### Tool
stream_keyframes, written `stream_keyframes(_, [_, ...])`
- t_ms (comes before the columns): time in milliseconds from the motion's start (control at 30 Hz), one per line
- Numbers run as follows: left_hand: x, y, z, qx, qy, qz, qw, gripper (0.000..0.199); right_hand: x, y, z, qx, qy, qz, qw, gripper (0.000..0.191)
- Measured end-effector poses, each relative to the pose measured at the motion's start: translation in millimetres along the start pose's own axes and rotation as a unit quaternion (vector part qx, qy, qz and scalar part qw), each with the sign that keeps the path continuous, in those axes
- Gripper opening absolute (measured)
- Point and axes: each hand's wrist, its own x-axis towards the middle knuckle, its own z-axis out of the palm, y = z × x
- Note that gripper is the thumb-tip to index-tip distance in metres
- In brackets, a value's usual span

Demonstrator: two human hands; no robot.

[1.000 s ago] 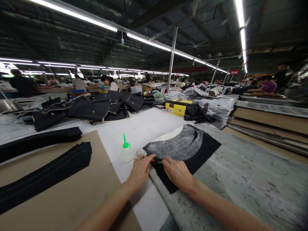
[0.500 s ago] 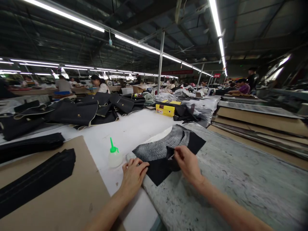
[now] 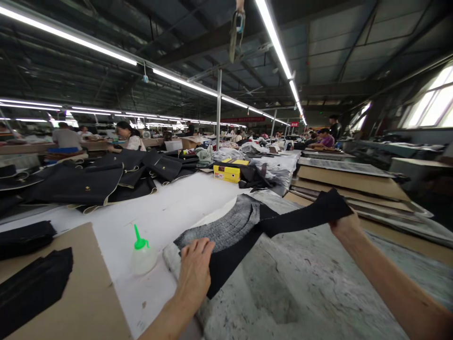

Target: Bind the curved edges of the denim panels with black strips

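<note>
Where left hand (image 3: 196, 269) rests, black fabric (image 3: 228, 259) flat, strip (image 3: 304, 215) raised (right hand (image 3: 344, 225)).

black strip (image 3: 300, 217) raised in my right hand (image 3: 345, 226)
my left hand (image 3: 196, 269) rests on grey-patched black cloth (image 3: 231, 252); left of its fingers stands a green-capped bottle (image 3: 143, 259), well beyond them a yellow box (image 3: 226, 174)

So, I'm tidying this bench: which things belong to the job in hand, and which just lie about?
In hand:
- black strip, held by the right hand
- grey textured piece, under the left hand

Apparently lying about:
- green-capped bottle
- yellow box
- black panels
</note>
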Motion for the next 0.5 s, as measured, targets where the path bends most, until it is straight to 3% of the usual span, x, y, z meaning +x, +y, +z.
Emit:
stream_keyframes(100, [31, 32, 11.3, -0.031, -0.059, 0.118, 0.991, 0.045, 15, 9, 9, 0.031, -0.046, 0.085, 0.995, 0.021])
stream_keyframes(200, [70, 62, 33.7, -0.026, -0.081, 0.179, 0.980, 0.038, 29, 14, 26, 0.051, -0.072, 0.107, 0.990, 0.021])
stream_keyframes(333, [112, 81, 70.4, -0.009, -0.093, 0.198, 0.976, 0.022, 57, 13, 42, 0.046, -0.078, 0.069, 0.994, 0.025])
stream_keyframes(500, [124, 83, 96.1, 0.008, -0.086, 0.188, 0.978, 0.018, 105, -12, 38, -0.006, -0.044, -0.053, 0.998, 0.025])
